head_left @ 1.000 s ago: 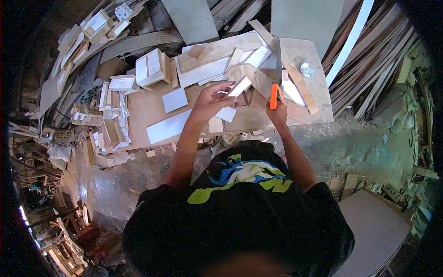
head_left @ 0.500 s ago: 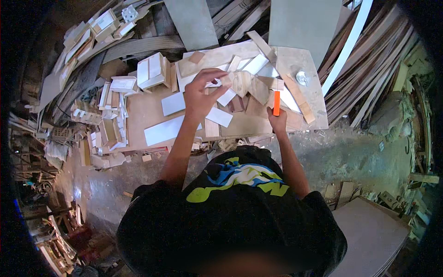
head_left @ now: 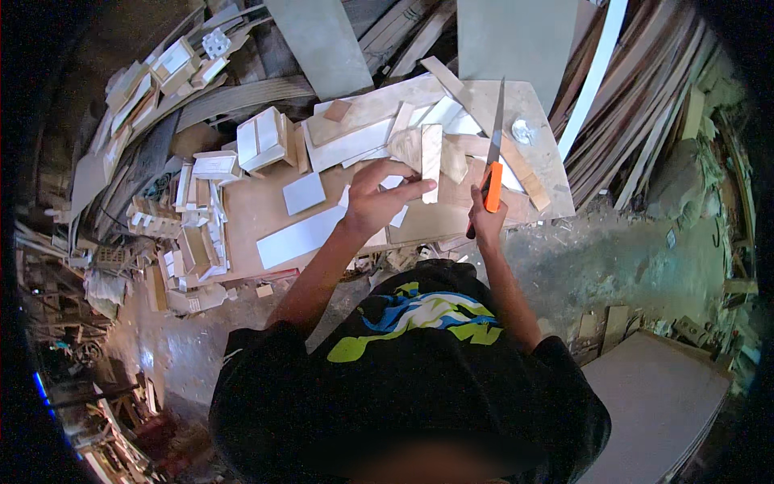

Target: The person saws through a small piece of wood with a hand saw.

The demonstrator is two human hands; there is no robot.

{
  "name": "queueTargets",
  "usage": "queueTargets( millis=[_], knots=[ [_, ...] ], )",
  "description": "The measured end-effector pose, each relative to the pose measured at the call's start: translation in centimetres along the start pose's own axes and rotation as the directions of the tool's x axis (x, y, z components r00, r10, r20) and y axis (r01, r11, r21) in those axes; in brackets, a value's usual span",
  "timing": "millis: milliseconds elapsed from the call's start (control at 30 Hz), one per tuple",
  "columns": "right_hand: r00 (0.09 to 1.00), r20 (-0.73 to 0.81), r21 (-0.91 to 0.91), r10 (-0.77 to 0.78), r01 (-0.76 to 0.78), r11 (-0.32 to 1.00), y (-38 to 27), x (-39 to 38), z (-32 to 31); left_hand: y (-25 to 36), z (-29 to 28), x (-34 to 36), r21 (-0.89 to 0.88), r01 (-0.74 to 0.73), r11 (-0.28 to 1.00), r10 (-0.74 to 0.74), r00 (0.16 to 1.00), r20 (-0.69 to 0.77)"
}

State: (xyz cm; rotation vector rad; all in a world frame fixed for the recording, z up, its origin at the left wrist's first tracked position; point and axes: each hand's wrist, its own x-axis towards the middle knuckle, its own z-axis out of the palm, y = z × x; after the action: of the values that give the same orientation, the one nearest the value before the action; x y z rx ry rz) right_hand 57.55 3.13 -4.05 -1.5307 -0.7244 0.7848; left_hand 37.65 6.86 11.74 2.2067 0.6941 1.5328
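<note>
A short, pale wooden piece (head_left: 430, 153) is held upright in the picture by my left hand (head_left: 375, 194), its fingers gripping the lower end, above the loose offcuts. To its right, my right hand (head_left: 487, 211) is closed on the handle of a handsaw with an orange grip (head_left: 493, 187); its long steel blade points away from me. The saw and piece look apart. Under both lies a worktable (head_left: 556, 185) strewn with several white panels (head_left: 294, 242) and bare wood offcuts (head_left: 524, 169).
Small wooden boxes (head_left: 262, 141) stand at the table's left, with more stacked pieces beyond. Two large grey panels (head_left: 516, 40) lean behind the table. Long timber strips (head_left: 653, 97) pile at the right; stacked sheets (head_left: 645, 403) lie at lower right.
My left hand has shifted right, and the piece it holds has turned from slanting to lengthwise away from me. My right hand with the saw has moved slightly down.
</note>
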Motion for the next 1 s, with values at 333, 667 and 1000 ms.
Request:
queueTargets(
  millis=[333,667,1000],
  knots=[
    [0.992,-0.04,0.167,-0.124,0.129,0.978,-11.7,-6.6,-2.0,-1.4,3.8,-2.1,-0.305,-0.027,0.952,0.095,0.973,0.21],
    [0.976,-0.155,0.572,0.153,-0.037,0.819,-12.4,-10.7,-1.3,-1.3,4.6,-1.8,-0.477,-0.088,0.874,0.321,0.842,0.434],
    [0.907,-0.341,0.597,0.249,0.004,0.802,-9.8,-16.7,1.9,-3.9,2.6,-5.4,0.003,0.999,-0.038,0.102,0.001,0.995]
  ],
)
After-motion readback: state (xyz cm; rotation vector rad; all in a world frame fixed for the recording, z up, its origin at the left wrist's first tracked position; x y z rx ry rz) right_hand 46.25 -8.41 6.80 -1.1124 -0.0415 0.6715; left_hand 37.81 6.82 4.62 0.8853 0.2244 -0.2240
